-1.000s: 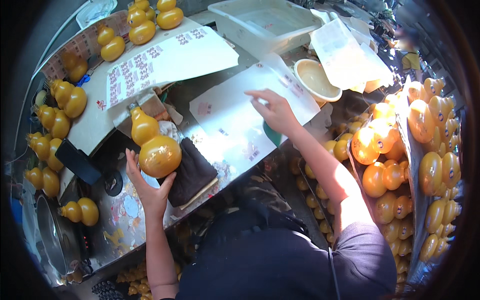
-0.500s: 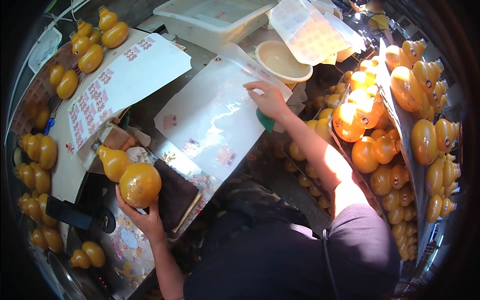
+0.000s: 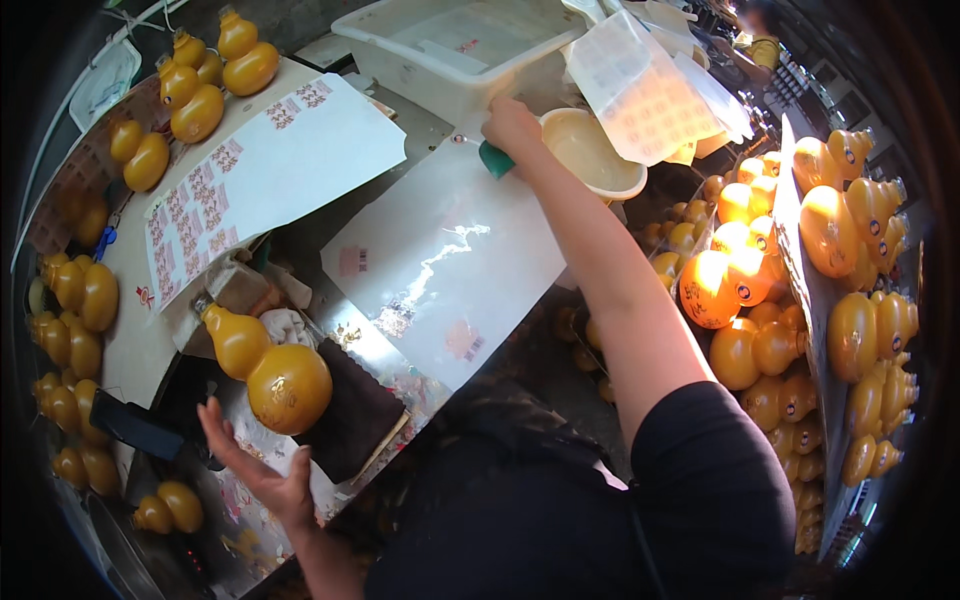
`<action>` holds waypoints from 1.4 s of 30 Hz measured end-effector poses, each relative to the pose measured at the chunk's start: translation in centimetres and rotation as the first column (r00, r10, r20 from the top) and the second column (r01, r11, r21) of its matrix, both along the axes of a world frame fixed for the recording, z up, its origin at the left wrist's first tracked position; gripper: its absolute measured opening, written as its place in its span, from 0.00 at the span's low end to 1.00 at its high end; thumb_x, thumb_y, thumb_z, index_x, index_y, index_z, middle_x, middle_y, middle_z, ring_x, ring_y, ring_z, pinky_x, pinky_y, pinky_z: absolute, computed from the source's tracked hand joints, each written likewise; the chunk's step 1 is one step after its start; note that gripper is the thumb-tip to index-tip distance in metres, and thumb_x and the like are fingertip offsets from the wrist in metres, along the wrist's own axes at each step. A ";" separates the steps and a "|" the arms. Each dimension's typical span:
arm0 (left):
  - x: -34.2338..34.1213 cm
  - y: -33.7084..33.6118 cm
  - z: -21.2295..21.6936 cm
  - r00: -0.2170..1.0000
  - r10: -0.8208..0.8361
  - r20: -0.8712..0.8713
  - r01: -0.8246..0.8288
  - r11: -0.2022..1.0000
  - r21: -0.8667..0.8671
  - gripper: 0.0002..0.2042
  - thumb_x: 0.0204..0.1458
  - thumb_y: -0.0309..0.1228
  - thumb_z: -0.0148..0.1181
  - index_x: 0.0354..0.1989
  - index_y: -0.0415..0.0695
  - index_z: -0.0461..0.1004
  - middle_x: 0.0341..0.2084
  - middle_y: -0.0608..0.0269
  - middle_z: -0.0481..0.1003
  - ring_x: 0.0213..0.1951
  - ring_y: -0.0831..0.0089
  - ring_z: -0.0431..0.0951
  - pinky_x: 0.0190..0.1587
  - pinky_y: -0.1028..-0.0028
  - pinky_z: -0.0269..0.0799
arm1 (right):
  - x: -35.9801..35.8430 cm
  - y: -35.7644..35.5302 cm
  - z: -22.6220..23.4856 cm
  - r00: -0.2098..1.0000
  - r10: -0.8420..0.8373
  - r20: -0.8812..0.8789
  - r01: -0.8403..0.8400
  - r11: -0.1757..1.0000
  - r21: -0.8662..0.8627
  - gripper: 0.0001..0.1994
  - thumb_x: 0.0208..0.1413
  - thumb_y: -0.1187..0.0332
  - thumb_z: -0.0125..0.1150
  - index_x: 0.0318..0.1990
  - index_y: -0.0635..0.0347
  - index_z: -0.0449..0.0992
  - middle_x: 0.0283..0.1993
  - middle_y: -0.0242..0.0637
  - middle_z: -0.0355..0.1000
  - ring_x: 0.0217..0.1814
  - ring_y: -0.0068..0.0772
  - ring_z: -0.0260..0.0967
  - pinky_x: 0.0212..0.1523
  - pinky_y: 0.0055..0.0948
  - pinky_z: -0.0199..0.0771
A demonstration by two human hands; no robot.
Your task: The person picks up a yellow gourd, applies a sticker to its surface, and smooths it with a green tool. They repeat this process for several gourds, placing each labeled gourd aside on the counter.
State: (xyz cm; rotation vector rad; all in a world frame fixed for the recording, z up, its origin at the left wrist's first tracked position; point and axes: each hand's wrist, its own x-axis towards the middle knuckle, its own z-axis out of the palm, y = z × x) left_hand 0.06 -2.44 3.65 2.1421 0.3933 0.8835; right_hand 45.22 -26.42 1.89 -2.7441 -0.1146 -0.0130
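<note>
A yellow gourd-shaped bottle (image 3: 290,390) lies tilted on a dark folded cloth (image 3: 362,415) at the left. Just below it my left hand (image 3: 268,482) is open, fingers spread, apart from the bottle. My right hand (image 3: 512,130) reaches to the far end of a glossy translucent sheet (image 3: 460,265) bearing a few small printed patches. Its fingers are curled, and a flat green piece (image 3: 495,160) sticks out from under the palm. What the fingertips touch is hidden behind the hand.
A white sheet with red prints (image 3: 330,150) lies on a board at the left, with several gourd bottles (image 3: 197,112) around it. A clear tub (image 3: 440,62) and a cream basin (image 3: 590,150) stand at the back. Stacked gourd bottles (image 3: 735,350) fill the right; a person (image 3: 760,50) is far off.
My left hand has let go of the gourd bottle, opened and dropped below it. The right hand has moved farther away, to the sheet's far end, with its fingers now curled.
</note>
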 end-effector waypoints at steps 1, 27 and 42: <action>0.2 0.2 1.3 0.998 -0.007 0.055 0.007 1.000 -0.011 0.46 0.43 0.43 0.68 0.68 0.38 0.49 0.64 0.49 0.57 0.67 0.59 0.55 0.67 0.59 0.44 | -0.7 -0.3 0.2 0.996 0.047 0.076 -0.050 0.998 0.044 0.16 0.51 0.64 0.55 0.46 0.61 0.76 0.49 0.51 0.73 0.52 0.51 0.71 0.53 0.41 0.71; 24.8 -4.8 7.8 0.778 -0.624 -0.076 0.544 0.730 -0.414 0.09 0.55 0.31 0.61 0.37 0.36 0.78 0.28 0.66 0.79 0.30 0.84 0.74 0.36 0.81 0.70 | -13.1 -3.5 7.7 0.792 0.104 0.602 -0.477 0.721 0.502 0.18 0.49 0.66 0.65 0.48 0.59 0.75 0.42 0.35 0.72 0.29 0.28 0.70 0.36 0.26 0.73; 4.8 -3.4 6.9 0.959 -0.254 0.125 0.276 0.736 -0.618 0.09 0.58 0.27 0.58 0.44 0.38 0.76 0.38 0.64 0.78 0.37 0.80 0.76 0.41 0.81 0.70 | -26.9 7.8 9.1 0.670 0.741 -0.040 0.002 0.052 0.999 0.09 0.54 0.67 0.65 0.40 0.60 0.76 0.28 0.26 0.71 0.20 0.10 0.60 0.20 0.12 0.57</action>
